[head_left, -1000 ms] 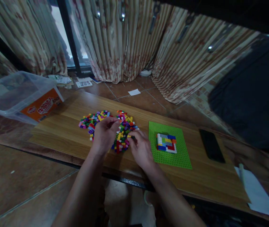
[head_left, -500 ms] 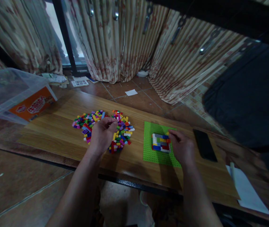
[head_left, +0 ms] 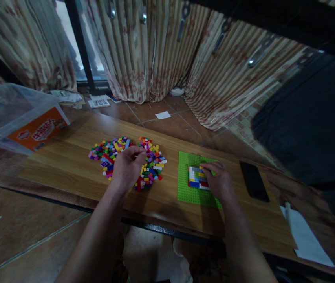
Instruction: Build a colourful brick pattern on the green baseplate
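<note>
My left hand [head_left: 128, 167] hovers over a pile of loose toy bricks [head_left: 151, 173], thumb and fingertips pinched together. What it holds, if anything, is too small to make out. My right hand [head_left: 218, 179] is closed in a pinch on a small yellow brick [head_left: 201, 167] at the far side of a low block of bricks [head_left: 194, 177]. Whether the yellow brick touches the block I cannot tell. White, grey, blue, yellow and red bricks make up the block, which sits on a green studded baseplate [head_left: 184, 192]. My right hand covers the block's right part.
A clear plastic box [head_left: 22, 118] with an orange label stands at the table's left end. Right of the baseplate lies a black phone [head_left: 254, 181]. White paper [head_left: 308, 236] lies by the right end of the wooden table [head_left: 161, 208]. Curtains [head_left: 155, 51] hang beyond.
My right hand has moved left with the yellow brick, from the block's right side to over its far edge. My left hand has stayed pinched over the pile.
</note>
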The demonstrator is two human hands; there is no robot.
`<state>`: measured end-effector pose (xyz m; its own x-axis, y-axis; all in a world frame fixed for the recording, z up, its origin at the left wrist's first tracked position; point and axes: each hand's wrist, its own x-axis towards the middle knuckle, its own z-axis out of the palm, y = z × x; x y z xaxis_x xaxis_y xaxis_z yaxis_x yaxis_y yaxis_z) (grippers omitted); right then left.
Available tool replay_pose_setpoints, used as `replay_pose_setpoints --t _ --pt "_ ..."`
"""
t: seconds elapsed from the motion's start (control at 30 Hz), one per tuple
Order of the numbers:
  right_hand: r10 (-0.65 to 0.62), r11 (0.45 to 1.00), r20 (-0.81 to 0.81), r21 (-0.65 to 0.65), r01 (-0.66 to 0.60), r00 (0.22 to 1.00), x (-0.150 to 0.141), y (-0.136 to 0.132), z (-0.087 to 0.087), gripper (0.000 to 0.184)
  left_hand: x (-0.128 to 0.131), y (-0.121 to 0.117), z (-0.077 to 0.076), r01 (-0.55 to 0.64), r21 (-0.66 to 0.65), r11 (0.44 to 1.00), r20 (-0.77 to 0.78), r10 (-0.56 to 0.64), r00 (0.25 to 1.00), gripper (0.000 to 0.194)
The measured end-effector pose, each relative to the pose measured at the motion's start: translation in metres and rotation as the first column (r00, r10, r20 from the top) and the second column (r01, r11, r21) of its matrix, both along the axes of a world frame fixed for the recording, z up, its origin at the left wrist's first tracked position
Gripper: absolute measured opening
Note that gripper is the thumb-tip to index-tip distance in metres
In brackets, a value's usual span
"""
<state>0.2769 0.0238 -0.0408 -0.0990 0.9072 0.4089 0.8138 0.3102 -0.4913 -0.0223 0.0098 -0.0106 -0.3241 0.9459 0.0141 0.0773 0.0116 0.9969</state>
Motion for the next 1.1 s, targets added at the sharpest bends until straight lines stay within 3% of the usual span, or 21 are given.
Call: replay_pose_setpoints --t 0.37,0.73,1.1 --pt "0.029 0.999 -0.032 -0.042 -0.031 0.999 0.0004 0.0041 -0.0040 0.021 -0.0010 -0.0014 0.0004 0.005 -0.010 1.000 -0.039 -0.006 0.999 0.013" --pt "-0.028 0.995 -0.007 -0.096 0.027 1.000 0.0003 0.0033 -0.0026 0.026 0.0000 -0.0019 0.0040 0.007 -0.026 1.000 -0.075 -0.009 0.997 0.011" --pt "-0.183 0.945 -0.169 -0.301 0.126 0.969 -0.0008 0.0075 -0.0041 0.024 0.0005 -0.0015 0.0035 0.004 -0.035 0.999 -0.082 -0.007 0.997 0.011"
